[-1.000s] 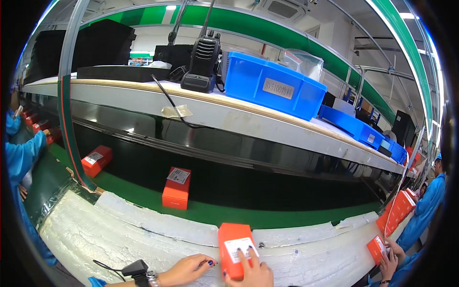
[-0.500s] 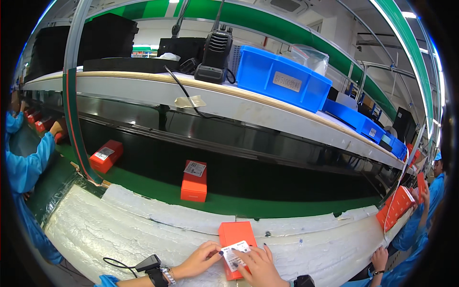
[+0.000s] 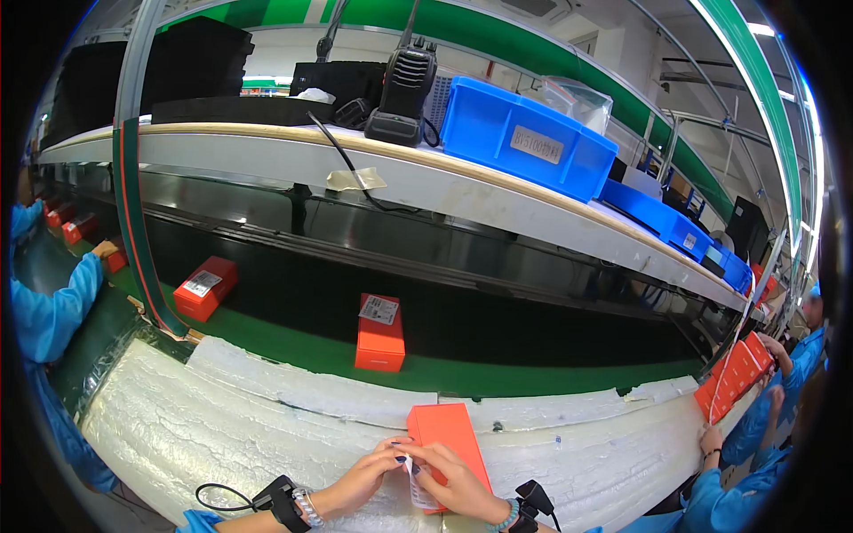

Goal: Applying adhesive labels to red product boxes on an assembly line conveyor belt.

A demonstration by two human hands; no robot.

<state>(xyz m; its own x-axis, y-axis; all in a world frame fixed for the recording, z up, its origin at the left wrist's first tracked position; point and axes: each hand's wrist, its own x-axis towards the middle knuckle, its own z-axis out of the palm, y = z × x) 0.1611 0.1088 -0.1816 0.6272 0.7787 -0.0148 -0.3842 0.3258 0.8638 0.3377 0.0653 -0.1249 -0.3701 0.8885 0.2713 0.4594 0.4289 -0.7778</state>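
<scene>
A red box (image 3: 453, 430) lies in front of me on the padded bench top. Over the left side of it hangs a white printed label (image 3: 419, 490), tilted up and bent at its upper edge. My left hand (image 3: 373, 469) pinches the label's upper edge from the left, fingers closed. Above the box, my right hand (image 3: 455, 482) has its fingers bent together on the same edge, next to the left fingertips. My right hand covers part of the box. Whether the label's lower part touches the box, I cannot tell.
Beyond the bench runs a green conveyor belt (image 3: 293, 347) with labelled red boxes (image 3: 380, 342) on it. A shelf (image 3: 426, 182) above holds a walkie-talkie (image 3: 402, 93) and blue bins (image 3: 524, 142). Co-workers in blue sleeves (image 3: 58, 306) are at both sides; red boxes (image 3: 734, 377) stand at right.
The label lay flatter across the box; now its edge is raised at the box's left side between both hands. Boxes on the belt have shifted right. At right, a co-worker's hand has lowered.
</scene>
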